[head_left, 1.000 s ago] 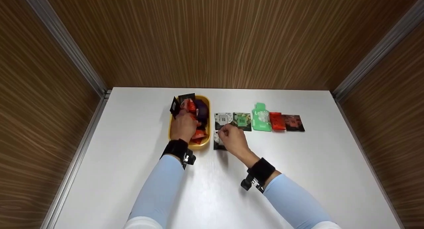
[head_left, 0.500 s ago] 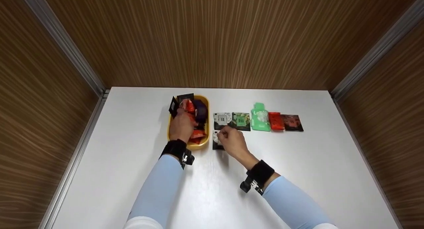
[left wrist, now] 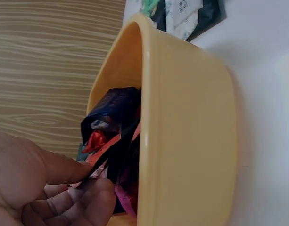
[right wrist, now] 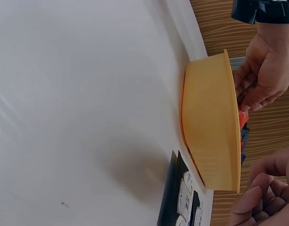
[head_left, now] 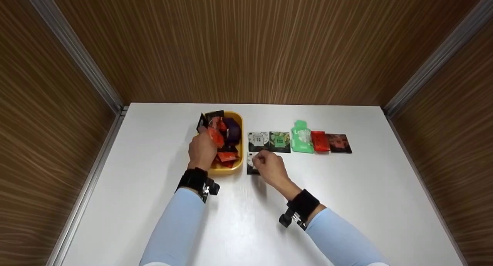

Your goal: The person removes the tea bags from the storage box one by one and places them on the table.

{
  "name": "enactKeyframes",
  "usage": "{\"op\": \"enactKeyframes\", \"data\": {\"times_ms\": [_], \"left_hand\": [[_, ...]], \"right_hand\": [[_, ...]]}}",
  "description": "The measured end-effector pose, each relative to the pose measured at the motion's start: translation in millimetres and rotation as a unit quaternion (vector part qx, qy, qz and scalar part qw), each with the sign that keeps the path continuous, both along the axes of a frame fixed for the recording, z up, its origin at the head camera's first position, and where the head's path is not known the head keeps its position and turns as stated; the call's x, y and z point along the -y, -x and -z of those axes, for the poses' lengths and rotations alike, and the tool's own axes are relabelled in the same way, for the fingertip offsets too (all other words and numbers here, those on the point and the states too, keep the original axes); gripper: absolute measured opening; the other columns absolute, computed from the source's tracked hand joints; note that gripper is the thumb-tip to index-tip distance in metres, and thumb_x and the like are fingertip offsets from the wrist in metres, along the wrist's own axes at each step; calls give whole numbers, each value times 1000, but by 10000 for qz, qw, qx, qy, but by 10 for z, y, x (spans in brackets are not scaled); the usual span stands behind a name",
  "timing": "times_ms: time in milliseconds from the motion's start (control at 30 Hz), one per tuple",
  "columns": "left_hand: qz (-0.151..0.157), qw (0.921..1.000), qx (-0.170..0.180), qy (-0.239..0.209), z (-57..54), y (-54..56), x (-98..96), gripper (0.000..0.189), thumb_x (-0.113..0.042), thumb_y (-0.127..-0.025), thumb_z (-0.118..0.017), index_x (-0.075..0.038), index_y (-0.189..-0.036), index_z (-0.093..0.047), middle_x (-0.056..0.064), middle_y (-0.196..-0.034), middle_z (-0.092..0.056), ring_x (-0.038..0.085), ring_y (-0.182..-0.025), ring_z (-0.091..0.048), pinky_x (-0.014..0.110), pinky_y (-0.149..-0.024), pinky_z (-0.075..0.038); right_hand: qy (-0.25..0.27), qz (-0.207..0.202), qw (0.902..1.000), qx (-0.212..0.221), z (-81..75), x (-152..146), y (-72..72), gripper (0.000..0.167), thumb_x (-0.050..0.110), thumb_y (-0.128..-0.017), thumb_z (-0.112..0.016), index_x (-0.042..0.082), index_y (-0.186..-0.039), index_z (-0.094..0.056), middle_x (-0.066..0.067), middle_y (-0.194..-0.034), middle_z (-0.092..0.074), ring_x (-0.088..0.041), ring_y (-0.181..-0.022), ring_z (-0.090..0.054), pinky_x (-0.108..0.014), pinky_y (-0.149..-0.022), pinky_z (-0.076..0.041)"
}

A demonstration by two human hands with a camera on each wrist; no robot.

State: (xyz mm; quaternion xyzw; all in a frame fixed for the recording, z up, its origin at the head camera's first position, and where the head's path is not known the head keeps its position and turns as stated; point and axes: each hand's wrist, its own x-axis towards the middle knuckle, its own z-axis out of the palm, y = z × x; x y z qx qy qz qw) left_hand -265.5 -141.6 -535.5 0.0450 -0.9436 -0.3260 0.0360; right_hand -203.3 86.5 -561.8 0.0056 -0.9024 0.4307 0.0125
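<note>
In the head view my left hand [head_left: 202,148] is over the left side of a yellow plastic tub [head_left: 226,171] filled with small packets. Its thumb and fingers pinch a thin sachet [left wrist: 117,149], dark with some red, at the tub's mouth in the left wrist view. A red packet [head_left: 216,137] shows beside those fingers from above. My right hand [head_left: 271,168] hovers right of the tub, loosely curled, with nothing visible in it. Below its fingers lies a black-and-white sachet [head_left: 252,169], partly hidden by the hand.
On the white table [head_left: 366,204] lies a row: another black-and-white sachet [head_left: 258,141], a green-and-black sachet [head_left: 280,141], a green bottle-shaped packet [head_left: 302,138], a red packet [head_left: 320,141] and a dark red sachet [head_left: 339,143]. A purple packet [head_left: 232,130] sits in the tub. Wood-grain panels [head_left: 246,46] enclose the table.
My left hand has drawn back to the left and toward the tub's near side, exposing more red packets. My right hand has barely moved.
</note>
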Motion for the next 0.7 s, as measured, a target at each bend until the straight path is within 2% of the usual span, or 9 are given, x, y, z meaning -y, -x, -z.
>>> {"op": "enactKeyframes", "data": {"times_ms": [133, 267, 367, 467, 533, 700], "left_hand": [[-73, 9983, -520, -254, -53, -79, 35, 27, -5, -103, -56, 4, -128, -52, 29, -95, -74, 46, -85, -73, 58, -71, -58], [-107, 9940, -983, -476, -154, -159, 24, 29, -3, -101, -61, 2, -129, -57, 24, -103, -74, 42, -91, -73, 54, -75, -58], [-84, 9903, -1185, -719, -243, -226, -18, 23, -3, -101, -64, -1, -124, -66, 18, -109, -74, 36, -98, -72, 50, -81, -58], [23, 9870, -1257, -1003, -315, -312, -85, 18, -4, -101, -66, -4, -119, -71, 14, -113, -74, 33, -102, -71, 47, -86, -57], [151, 9856, -1203, -1182, -351, -376, -142, 18, -6, -102, -66, -6, -119, -71, 12, -114, -74, 31, -102, -70, 47, -87, -56], [535, 9804, -1038, -1588, -382, -545, -320, 14, -8, -102, -67, -9, -116, -71, 9, -113, -75, 26, -96, -68, 42, -83, -53]], "right_hand": [[90, -57, 9999, -33, -21, 6, -31, 11, 20, -97, -70, 12, -91, -75, 4, -73, -68, -12, -67, -61, -33, -69, -50], [145, -64, 9998, -81, -43, -3, -58, 10, 20, -96, -70, 12, -90, -75, 6, -71, -66, -11, -65, -59, -31, -66, -49], [232, -40, 9996, -140, -69, -16, -73, 10, 19, -96, -70, 12, -90, -75, 6, -70, -65, -10, -63, -57, -30, -64, -48], [410, -21, 9990, -186, -103, -31, -88, 9, 19, -97, -70, 12, -94, -75, 5, -74, -66, -10, -65, -57, -30, -64, -47], [589, -55, 9981, -194, -127, -42, -95, 12, 20, -97, -71, 11, -103, -75, 2, -83, -69, -12, -69, -60, -30, -66, -48], [998, -240, 9946, -157, -164, -73, -114, 40, 25, -98, -75, 7, -132, -66, -12, -118, -70, -18, -81, -64, -31, -68, -51]]}}
